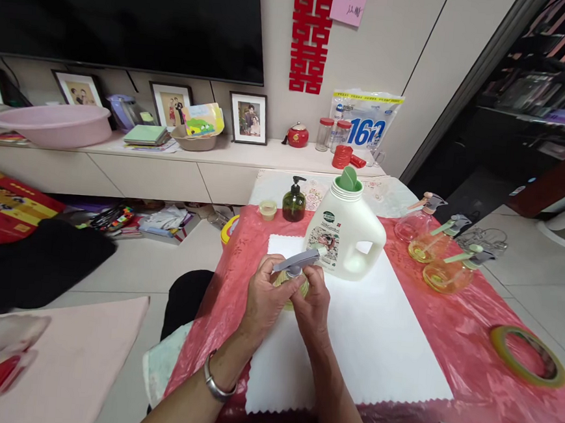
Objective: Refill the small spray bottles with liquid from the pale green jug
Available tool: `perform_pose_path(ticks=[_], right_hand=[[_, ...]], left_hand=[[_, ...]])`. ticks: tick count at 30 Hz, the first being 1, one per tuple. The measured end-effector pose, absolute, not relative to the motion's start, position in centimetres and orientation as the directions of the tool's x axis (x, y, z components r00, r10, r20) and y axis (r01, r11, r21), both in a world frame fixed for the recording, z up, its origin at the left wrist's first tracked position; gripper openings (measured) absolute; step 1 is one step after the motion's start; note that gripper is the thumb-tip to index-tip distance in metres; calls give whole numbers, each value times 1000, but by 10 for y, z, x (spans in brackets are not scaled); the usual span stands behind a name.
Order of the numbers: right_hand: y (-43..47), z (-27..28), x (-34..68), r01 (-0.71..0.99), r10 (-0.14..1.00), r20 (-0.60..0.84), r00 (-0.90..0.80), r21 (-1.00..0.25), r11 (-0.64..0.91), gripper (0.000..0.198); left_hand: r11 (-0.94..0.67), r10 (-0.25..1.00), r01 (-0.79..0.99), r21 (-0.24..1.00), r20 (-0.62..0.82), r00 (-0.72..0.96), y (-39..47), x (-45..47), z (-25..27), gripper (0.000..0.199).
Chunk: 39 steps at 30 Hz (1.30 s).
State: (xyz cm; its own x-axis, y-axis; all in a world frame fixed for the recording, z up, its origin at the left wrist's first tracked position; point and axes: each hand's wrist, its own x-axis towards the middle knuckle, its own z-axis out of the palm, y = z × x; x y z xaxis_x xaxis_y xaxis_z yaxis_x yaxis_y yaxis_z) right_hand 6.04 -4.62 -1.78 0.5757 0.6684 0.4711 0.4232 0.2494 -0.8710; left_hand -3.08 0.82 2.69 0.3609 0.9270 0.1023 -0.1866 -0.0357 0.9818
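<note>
Between my two hands is a small spray bottle with a grey trigger head and a yellowish body, held over the white sheet. My left hand wraps its left side, thumb near the neck. On the other side, my right hand closes round the bottle too, its thumb at the collar. Fingers cover most of the body. Just behind stands a large white detergent jug with a green scoop-like piece in its mouth. A dark green pump bottle and a small cup stand farther back.
Several spray bottles line the table's right side on red plastic film. A tape roll lies near the right corner. Behind the table runs a low cabinet with picture frames. A pink-covered surface is at lower left.
</note>
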Motion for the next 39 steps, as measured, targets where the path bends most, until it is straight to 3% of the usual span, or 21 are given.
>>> perform_pose_path(ticks=[5,11,14,18,22,28,30,34,39], right_hand=[[-50,-20,63,366,742,404,536,-903,227,31],[-64,-11,73,289,881,311,357,-934,212,63],[-69,-10,77,267,905,305,297,-936,228,68],[-71,-11,72,268,881,340,329,-928,258,56],[-77,-5,65,304,847,362,390,-918,253,63],[-95,17,68,322,726,390,567,-916,240,51],[-101,21,69,326,668,386,637,-919,221,46],[-117,23,69,371,624,368,690,-919,132,57],[-148,30,80,311,795,281,538,-942,123,71]], left_hand=[[-23,920,-175,984,89,381,10,-32,31,30],[81,893,-199,977,18,449,16,-35,32,36],[92,883,-231,969,28,468,16,-38,32,37],[92,849,-244,965,53,526,16,-43,29,35],[48,823,-238,970,96,559,15,-44,19,37],[-115,755,-173,978,199,625,-2,-38,13,45],[-18,714,-175,984,135,687,-13,-34,12,53],[343,624,-271,900,-3,781,-34,-26,9,62],[488,544,-252,836,-66,837,-37,-24,11,63]])
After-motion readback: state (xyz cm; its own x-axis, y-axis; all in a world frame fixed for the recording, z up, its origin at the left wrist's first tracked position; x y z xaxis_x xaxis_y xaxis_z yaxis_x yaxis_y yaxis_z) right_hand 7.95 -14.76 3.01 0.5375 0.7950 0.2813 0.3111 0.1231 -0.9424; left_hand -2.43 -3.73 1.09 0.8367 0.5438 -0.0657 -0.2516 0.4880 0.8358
